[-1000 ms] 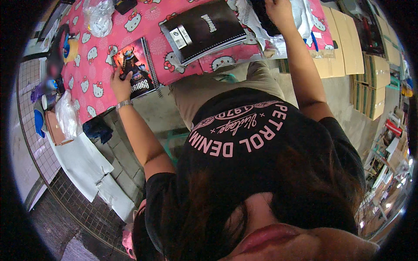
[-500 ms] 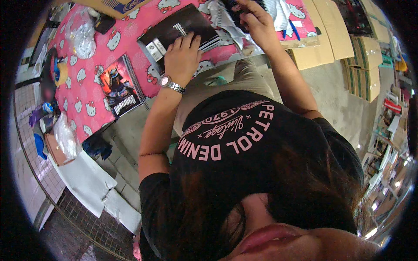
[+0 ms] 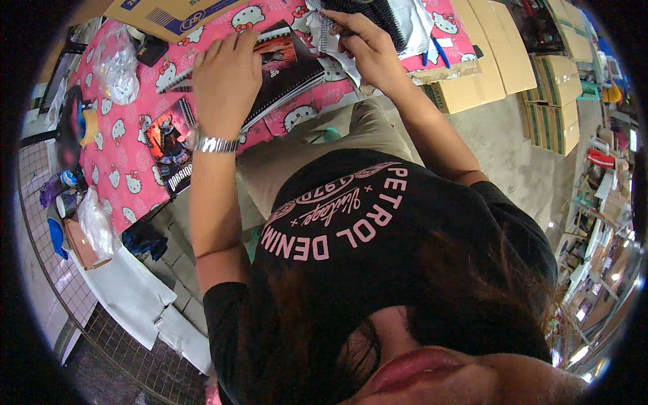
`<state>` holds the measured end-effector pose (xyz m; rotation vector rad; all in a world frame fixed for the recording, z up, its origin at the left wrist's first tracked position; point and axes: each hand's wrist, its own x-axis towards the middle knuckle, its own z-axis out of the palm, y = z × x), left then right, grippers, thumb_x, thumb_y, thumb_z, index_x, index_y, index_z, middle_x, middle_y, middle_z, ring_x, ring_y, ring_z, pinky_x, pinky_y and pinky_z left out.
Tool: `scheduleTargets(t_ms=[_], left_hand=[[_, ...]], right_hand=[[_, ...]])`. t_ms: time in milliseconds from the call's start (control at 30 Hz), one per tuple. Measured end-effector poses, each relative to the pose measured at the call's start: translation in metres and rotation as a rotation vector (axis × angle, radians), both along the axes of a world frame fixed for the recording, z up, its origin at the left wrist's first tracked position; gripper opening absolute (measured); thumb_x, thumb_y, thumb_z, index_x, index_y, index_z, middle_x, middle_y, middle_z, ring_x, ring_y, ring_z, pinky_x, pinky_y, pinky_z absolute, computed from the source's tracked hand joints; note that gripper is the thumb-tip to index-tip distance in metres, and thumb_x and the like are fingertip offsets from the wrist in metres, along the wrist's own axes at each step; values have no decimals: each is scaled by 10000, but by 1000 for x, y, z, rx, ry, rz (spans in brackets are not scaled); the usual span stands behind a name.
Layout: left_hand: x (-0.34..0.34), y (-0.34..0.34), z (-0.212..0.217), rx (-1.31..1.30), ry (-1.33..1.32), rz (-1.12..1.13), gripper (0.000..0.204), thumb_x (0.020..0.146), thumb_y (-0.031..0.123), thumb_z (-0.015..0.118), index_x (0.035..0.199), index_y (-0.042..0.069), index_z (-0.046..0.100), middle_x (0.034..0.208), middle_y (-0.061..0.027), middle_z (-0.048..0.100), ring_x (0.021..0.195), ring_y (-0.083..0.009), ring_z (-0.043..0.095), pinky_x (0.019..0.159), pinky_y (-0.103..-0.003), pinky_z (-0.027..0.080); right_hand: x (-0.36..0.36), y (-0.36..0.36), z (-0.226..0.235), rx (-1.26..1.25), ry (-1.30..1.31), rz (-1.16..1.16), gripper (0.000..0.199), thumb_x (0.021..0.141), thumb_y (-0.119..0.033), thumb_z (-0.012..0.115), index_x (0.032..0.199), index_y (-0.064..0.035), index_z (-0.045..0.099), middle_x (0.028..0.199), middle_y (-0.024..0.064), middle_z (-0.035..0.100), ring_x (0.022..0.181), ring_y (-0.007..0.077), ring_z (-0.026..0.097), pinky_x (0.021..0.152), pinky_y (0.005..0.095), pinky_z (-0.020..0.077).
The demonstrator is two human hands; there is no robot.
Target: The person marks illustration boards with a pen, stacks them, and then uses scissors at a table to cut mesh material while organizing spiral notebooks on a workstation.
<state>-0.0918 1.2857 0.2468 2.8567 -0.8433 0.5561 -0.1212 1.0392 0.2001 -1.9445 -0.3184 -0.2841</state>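
My left hand (image 3: 228, 77), with a metal watch at its wrist, is over the left part of a black spiral notebook (image 3: 297, 77). Its fingers bend over what looks like a lifted cover or sheet, whose pale, blurred edge shows left of the hand; the thumb is hidden. A red-orange picture shows on the notebook's far part. My right hand (image 3: 374, 57) is above white sheets and dark wire coils (image 3: 385, 23), index finger stretched out, other fingers bent, with nothing visible in it. A second spiral notebook (image 3: 172, 145), with an armoured figure on its cover, lies near my left wrist.
The table has a pink patterned cloth (image 3: 115, 169). A cardboard box (image 3: 169, 20) stands at its far side, with clear plastic bags (image 3: 118, 71) at left. Blue pens (image 3: 439, 50) lie at right. Cardboard boxes (image 3: 553, 101) are stacked beyond the table's right edge.
My left hand has moved left from the middle of the black notebook, and a red-orange picture now shows there. My right hand has shifted slightly left, its index finger now extended.
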Motion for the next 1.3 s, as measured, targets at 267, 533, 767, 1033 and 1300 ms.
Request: scheduleTargets(t_ms=[267, 533, 767, 1033, 1300], left_hand=[[9, -19, -7, -80, -142, 3, 233, 877, 311, 576, 981, 113, 639, 900, -42, 667, 857, -227, 616, 745, -389, 402], [0, -9, -10, -156, -177, -108, 223, 885, 325, 595, 952, 115, 628, 892, -34, 660, 836, -222, 606, 755, -382, 388], [-5, -9, -8, -180, -120, -107, 253, 893, 343, 597, 966, 103, 628, 913, -50, 653, 855, -239, 595, 797, -400, 389], [-7, -9, -9, -174, -126, -118, 238, 892, 335, 600, 975, 115, 630, 915, -42, 654, 854, -229, 593, 786, -389, 388], [-14, -29, -11, -167, -110, -201, 273, 899, 297, 593, 1111, 126, 602, 1000, -56, 656, 935, -234, 602, 836, -393, 398]], right_hand=[[-20, 55, 12, 272, 385, 149, 639, 1003, -420, 425, 1459, 13, 309, 1257, 160, 549, 1034, 179, 539, 956, 295, 407], [17, 11, 23, -211, -169, 109, 230, 881, -155, 646, 1104, -164, 701, 841, 88, 608, 797, 246, 618, 741, 340, 492], [17, 9, 33, -223, -261, 165, 225, 883, -126, 638, 1095, -153, 706, 885, 98, 607, 857, 242, 616, 790, 336, 503], [22, 4, 41, 42, 438, 452, 281, 967, -133, 551, 1236, -92, 621, 883, 28, 605, 834, 121, 567, 768, 258, 466], [7, 11, 47, -162, 72, 309, 260, 931, -126, 617, 1164, -49, 533, 860, 42, 579, 782, 125, 575, 760, 250, 482]])
